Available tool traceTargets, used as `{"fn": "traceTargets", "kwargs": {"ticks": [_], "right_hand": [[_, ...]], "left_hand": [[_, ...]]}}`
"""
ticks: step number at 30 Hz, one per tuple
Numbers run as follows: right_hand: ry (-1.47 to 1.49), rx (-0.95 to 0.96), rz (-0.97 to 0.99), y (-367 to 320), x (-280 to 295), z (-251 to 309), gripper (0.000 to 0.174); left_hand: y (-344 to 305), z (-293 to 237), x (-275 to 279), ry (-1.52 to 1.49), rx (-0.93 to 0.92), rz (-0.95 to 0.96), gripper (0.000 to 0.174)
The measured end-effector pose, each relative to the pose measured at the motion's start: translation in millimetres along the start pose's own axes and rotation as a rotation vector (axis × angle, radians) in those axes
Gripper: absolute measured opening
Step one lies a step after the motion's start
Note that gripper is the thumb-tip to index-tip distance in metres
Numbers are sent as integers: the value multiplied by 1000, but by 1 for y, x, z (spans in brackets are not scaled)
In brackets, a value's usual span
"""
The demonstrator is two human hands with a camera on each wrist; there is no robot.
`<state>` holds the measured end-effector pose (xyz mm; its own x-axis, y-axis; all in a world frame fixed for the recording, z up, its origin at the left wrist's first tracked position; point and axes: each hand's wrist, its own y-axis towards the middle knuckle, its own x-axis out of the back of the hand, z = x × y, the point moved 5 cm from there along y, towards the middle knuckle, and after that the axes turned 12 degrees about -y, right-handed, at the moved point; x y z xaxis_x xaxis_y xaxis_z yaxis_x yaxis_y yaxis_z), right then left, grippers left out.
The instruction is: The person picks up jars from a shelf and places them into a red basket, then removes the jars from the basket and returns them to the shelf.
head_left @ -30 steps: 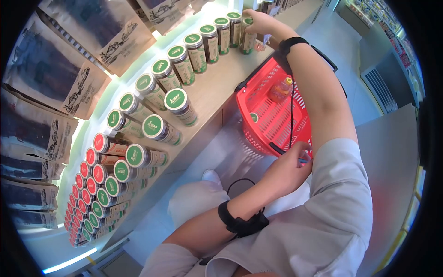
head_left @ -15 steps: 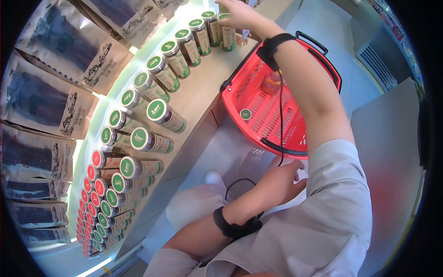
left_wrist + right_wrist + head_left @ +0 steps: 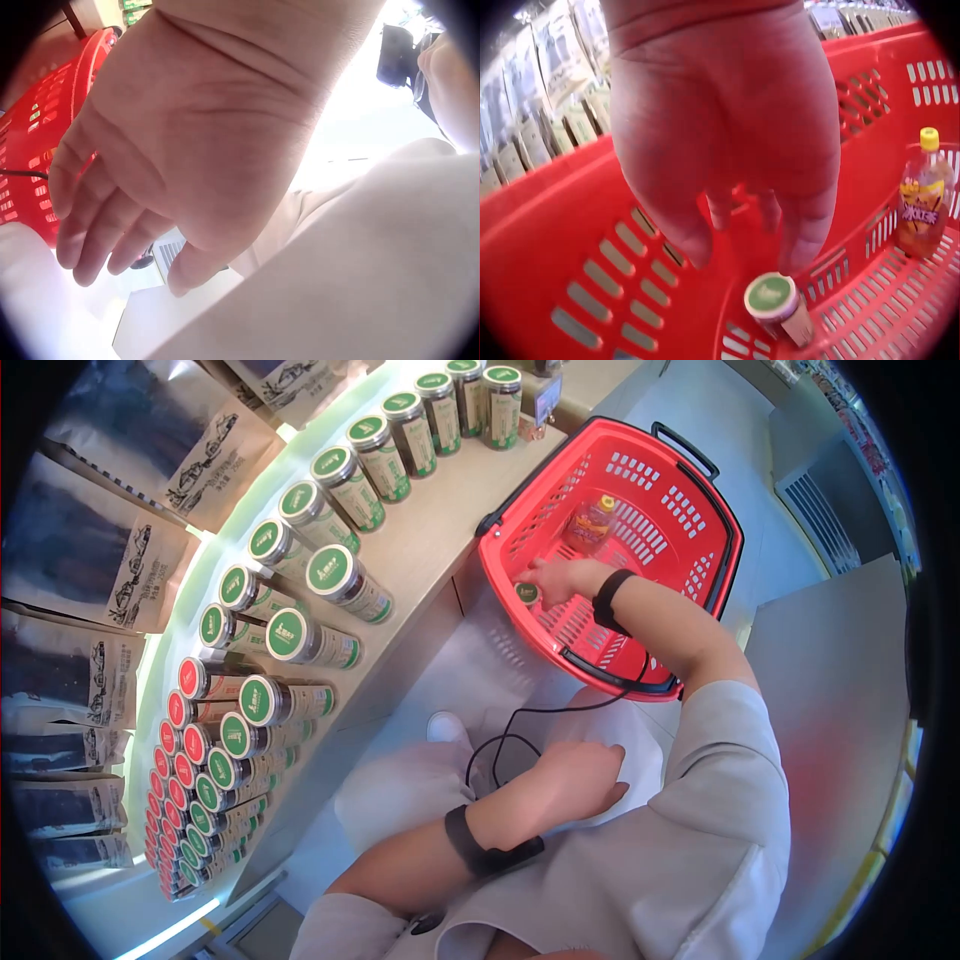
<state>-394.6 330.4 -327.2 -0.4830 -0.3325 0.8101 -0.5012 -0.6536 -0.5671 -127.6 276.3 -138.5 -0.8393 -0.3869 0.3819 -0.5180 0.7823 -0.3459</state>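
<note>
I have the right hand (image 3: 731, 127) loose, fingers apart, with the green-topped jar (image 3: 776, 304) just under it; I can't tell if they touch. The red basket (image 3: 547, 232) is around both. The left hand (image 3: 195, 142) is relaxed, outside it.

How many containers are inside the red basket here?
2: a green-lidded jar near the right hand, and a yellow-capped bottle farther from it. The hand might hide others.

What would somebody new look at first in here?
Probably the bright red basket beside the counter. Inside it are a green-lidded jar and a yellow-capped bottle. Next, perhaps, the crowd of shelf jars with red or green lids along the counter.
</note>
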Motion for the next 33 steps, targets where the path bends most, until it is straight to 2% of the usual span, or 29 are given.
{"fn": "traceTargets", "kwargs": {"ticks": [2,4,6,7,12,14,16,18,20,22,23,24,26,27,28,30,33], "right_hand": [[-39,43,-15,18,-17,-1,75],[-85,90,-25,35,-35,-3,73],[12,73,-77,49,-48,-9,67],[-13,26,-58,44,-41,-4,60],[-6,40,-55,13,-3,-9,58],[49,-174,-119,-50,59,0,53],[115,-216,-310,-99,99,-6,47],[356,-223,-330,-153,144,3,42],[529,-176,-434,-199,175,15,30],[524,-107,-638,-235,200,31,33],[490,-98,-655,-248,209,38,35],[455,-87,-670,-258,216,45,38],[501,-70,-734,-271,224,59,41],[478,-74,-762,-274,226,64,34],[453,-73,-786,-274,228,68,26],[455,-100,-834,-273,231,70,32],[345,-151,-849,-275,239,75,45]], "left_hand": [[-3,-1,-1,16,-20,-23,35],[-7,-3,-2,-29,36,-1,34],[-9,2,-3,-22,39,-22,33],[-10,3,-3,-16,37,-38,33],[-5,3,19,4,72,-89,36],[-5,3,40,-68,20,-374,39],[-10,-2,62,-93,-46,-591,44],[-11,1,80,-85,-153,-865,49],[-10,5,96,-161,-242,-1053,58],[-7,9,106,-303,-294,-1174,62],[-6,10,108,-264,-241,-1200,62],[-2,6,108,-247,-247,-1176,62],[14,6,100,-927,-416,-804,57],[20,3,97,-1033,-502,-701,52],[18,1,96,-1022,-490,-695,52],[14,-2,95,-1022,-471,-699,42],[14,1,98,-1074,-444,-683,37]]}}
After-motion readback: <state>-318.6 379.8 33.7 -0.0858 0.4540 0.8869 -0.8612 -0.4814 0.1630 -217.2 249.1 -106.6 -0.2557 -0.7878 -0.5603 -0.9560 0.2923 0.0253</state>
